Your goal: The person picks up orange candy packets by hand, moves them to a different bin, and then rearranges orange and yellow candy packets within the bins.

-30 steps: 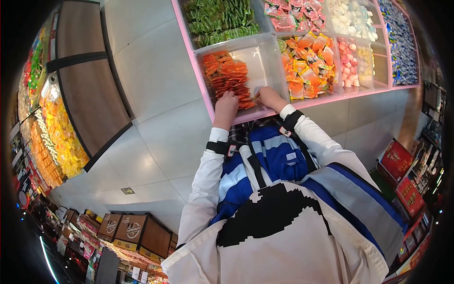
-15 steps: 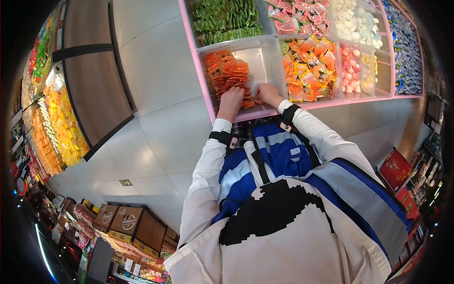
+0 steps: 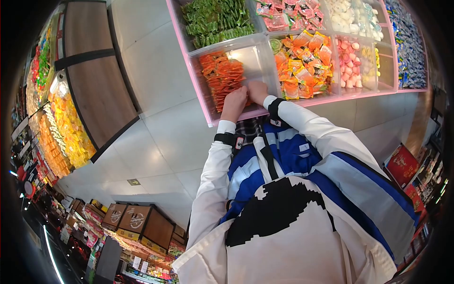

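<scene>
Small flat orange packets (image 3: 218, 75) stand in rows along the left side of a clear compartment (image 3: 267, 57) with a pale bare floor on its right. At the near end of the rows, my left hand (image 3: 235, 103) has its fingers closed, with a bit of an orange packet showing at the fingertips. My right hand (image 3: 257, 92) is right beside it, its curled fingertips almost meeting the left ones. What lies between the right fingers is hidden. A black band circles each wrist.
Green packets (image 3: 215, 21) fill the compartment behind. To the right are orange-yellow bags (image 3: 305, 66), pink round sweets (image 3: 349, 64) and blue packets (image 3: 411, 52). A pink rim (image 3: 326, 103) edges the display. Wooden-topped stands (image 3: 101, 99) lie left across the tiled floor (image 3: 161, 123).
My hands have drawn closer together, the right one moving left toward the left hand. The view has shifted slightly. The orange rows look much the same.
</scene>
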Demonstrator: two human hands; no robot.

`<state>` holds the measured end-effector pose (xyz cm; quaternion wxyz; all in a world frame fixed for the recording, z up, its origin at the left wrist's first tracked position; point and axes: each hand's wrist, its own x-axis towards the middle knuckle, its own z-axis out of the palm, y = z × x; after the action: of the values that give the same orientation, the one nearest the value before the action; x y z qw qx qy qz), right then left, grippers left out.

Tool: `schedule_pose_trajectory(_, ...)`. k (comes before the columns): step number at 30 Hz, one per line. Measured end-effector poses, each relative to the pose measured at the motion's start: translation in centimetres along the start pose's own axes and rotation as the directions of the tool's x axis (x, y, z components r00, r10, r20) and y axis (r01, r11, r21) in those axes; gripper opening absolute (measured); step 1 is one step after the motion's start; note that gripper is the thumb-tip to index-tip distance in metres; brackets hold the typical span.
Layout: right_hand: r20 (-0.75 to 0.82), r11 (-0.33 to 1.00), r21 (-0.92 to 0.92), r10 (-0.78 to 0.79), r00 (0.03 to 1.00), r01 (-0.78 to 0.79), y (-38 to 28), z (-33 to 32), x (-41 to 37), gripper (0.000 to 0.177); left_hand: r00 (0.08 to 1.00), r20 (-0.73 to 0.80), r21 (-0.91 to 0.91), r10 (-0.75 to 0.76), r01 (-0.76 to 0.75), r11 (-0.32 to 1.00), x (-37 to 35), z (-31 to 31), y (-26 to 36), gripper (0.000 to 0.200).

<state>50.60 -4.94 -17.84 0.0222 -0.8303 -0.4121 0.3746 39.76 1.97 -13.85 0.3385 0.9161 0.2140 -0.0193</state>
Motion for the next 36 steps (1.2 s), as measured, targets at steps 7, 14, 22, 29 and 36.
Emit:
schedule_pose_trajectory(7, 0.339, 0.962, 0.274, -0.079, 0.937, -0.019, 2.9, 2.3, 1.8, 0.026, 0.998, -0.004, 0.118, -0.066, 0.066, 0.991, 0.5, 1.3, 0.9, 0.012)
schedule_pose_trajectory(14, 0.43, 0.979, 0.121, -0.203, 0.88, 0.167, 2.4, -0.2, 0.5, 0.027, 0.975, 0.021, 0.02, -0.221, 0.221, 0.975, -0.1, -0.6, 1.6, 0.01)
schedule_pose_trajectory(22, 0.567, 0.979, 0.009, -0.174, 0.805, 0.205, 2.2, 0.1, 0.6, 0.03, 0.937, -0.317, 0.01, -0.148, 0.16, 0.987, 2.1, -3.8, 1.0, 0.032)
schedule_pose_trajectory(29, 0.386, 0.978, 0.069, -0.206, 0.899, 0.195, 3.0, 0.3, -0.1, 0.023, 0.903, -0.418, 0.181, -0.094, 0.184, 0.966, 5.3, -3.5, 1.0, 0.046)
schedule_pose_trajectory(36, -0.123, 0.937, 0.332, -0.072, 0.99, 0.109, -0.4, -5.8, -0.7, 0.019, 0.872, -0.414, -0.034, -0.261, 0.272, 0.962, 1.4, -4.1, 2.4, 0.032)
